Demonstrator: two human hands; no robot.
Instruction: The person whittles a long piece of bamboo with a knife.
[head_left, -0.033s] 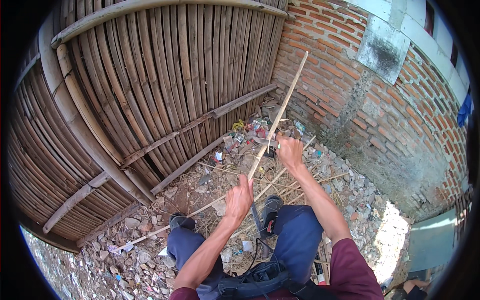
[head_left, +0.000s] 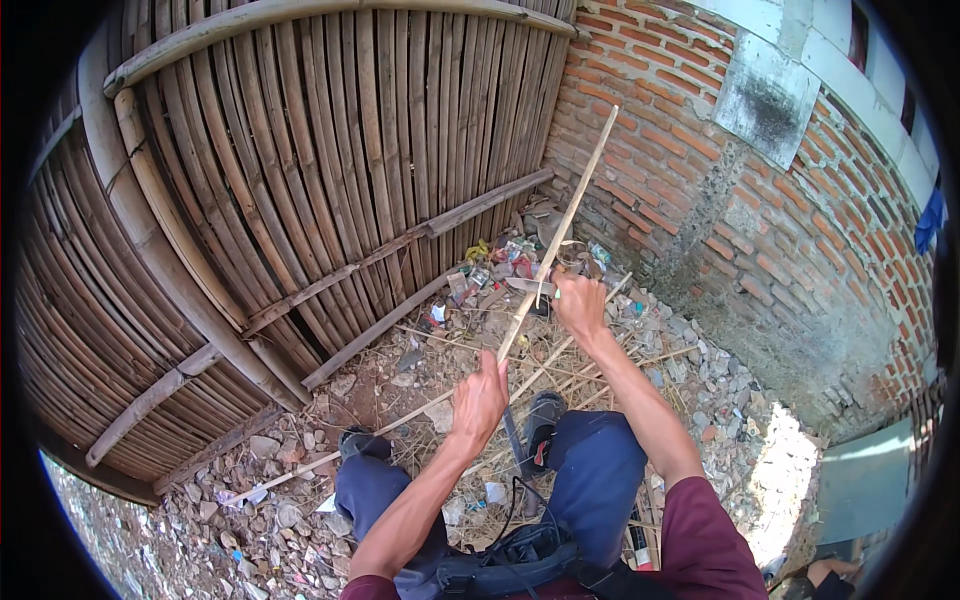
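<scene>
thin cane held in two hands, knife at the upper grip

left hand (head_left: 478,398) has its grip closed round the lower part of a long pale bamboo strip (head_left: 560,225), thumb up along it. right hand (head_left: 580,300) is closed higher on the same strip, and also holds a short knife (head_left: 522,285), blade lying across the strip and pointing left. thin curls of shaving hang just below the blade.

the strip runs from the left hand up and right, past the right hand, its free tip in front of the brick wall (head_left: 700,180). judged by its look: light, narrow, springy along its length, likely to whip if held at one end only; edges probably sharp and splintery. best held as now, one hand either side of the blade.

outward: more split strips (head_left: 440,345) lie on the rubble ground (head_left: 300,480), some crossing under the knees. a bamboo fence (head_left: 300,160) stands to the left.

packages: small crumpled wrappers (head_left: 495,268), red, yellow and white, are heaped at the foot of the fence corner; pale scraps of paper lie among the stones lower left. a grey patch of plaster (head_left: 765,95) sits high on the wall.
</scene>
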